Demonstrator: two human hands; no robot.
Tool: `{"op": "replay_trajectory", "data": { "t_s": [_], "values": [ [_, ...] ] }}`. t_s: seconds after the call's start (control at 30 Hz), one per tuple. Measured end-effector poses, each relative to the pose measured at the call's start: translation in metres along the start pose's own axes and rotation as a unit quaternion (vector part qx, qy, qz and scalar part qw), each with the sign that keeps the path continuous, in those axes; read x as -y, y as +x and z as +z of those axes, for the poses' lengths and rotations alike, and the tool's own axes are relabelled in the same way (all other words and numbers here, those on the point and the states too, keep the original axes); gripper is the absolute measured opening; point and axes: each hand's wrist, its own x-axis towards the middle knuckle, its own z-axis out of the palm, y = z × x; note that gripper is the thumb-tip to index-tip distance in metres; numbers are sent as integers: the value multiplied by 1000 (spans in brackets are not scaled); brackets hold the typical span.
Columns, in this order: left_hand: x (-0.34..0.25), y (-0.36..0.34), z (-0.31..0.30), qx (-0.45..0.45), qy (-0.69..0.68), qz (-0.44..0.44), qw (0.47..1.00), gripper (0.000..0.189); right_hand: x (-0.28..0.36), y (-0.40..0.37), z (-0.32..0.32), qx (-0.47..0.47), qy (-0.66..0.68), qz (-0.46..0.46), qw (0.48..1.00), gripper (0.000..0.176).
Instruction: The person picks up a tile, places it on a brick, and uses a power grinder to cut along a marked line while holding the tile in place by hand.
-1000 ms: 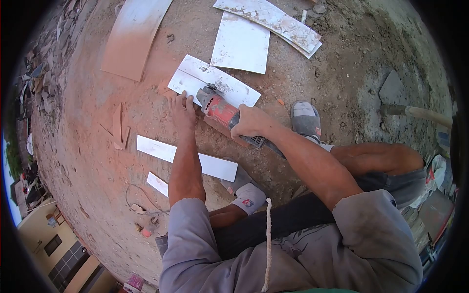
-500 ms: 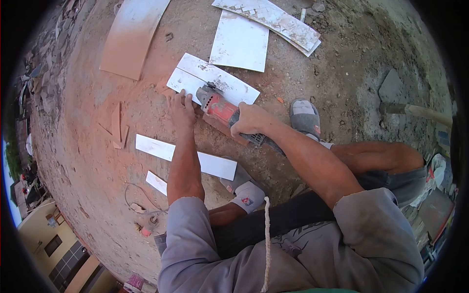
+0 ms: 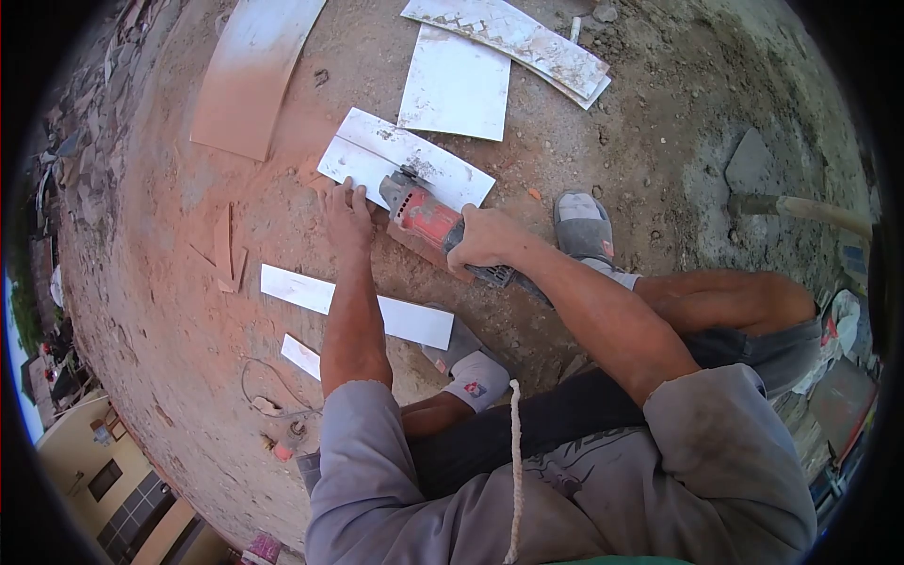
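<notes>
My right hand [image 3: 485,237] is wrapped round the rear of a red and grey angle grinder [image 3: 428,218]. Its disc meets the top of a white tile [image 3: 443,171], and a dark straight line runs from the disc to the tile's left end. At the tile's near left edge, my left hand [image 3: 348,215] grips with bent fingers, close to the grinder's head. A reddish block [image 3: 428,252] shows under the grinder, partly hidden by it. Below my left hand lies a narrow white tile strip [image 3: 414,320], partly behind my forearm.
Ahead lie a large dusty tile [image 3: 250,85], a squarish white tile [image 3: 457,85] and stacked dirty tile strips [image 3: 518,42]. Reddish shards [image 3: 226,254] and a small white offcut [image 3: 301,356] are on the left. A wooden-handled tool [image 3: 810,213] lies right. My sandalled feet flank the work.
The grinder has shifted slightly rightward along the tile. The whole view has moved a little. Both hands keep their holds.
</notes>
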Motion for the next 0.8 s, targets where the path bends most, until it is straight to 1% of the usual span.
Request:
{"op": "replay_trajectory", "data": {
  "t_s": [0.23, 0.3, 0.43, 0.53, 0.63, 0.7, 0.8],
  "values": [
    [0, -1, 0, 6, 6, 1, 1000, 35, -6, 1, 5, -14, 17, -14, 1000, 80],
    [1, 1, 0, -2, 1, 23, 1000, 35, -4, 2, 2, 0, 12, -7, 1000, 80],
    [1, 0, 1, -2, 1, 17, 1000, 35, -1, 6, 1, 15, -10, -3, 1000, 80],
    [1, 2, -1, 22, -14, 20, 999, 35, -1, 7, 0, 24, -19, -10, 999, 80],
    [1, 1, 0, 6, -11, 20, 1000, 35, -2, 7, 0, 33, -26, -6, 999, 80],
    [0, 0, 1, -4, 15, 34, 999, 33, -2, 6, 1, 19, -20, -5, 1000, 79],
    [0, -1, 1, -14, 15, 34, 999, 33, -2, 4, 1, 14, -15, 1, 1000, 79]
  ]
}}
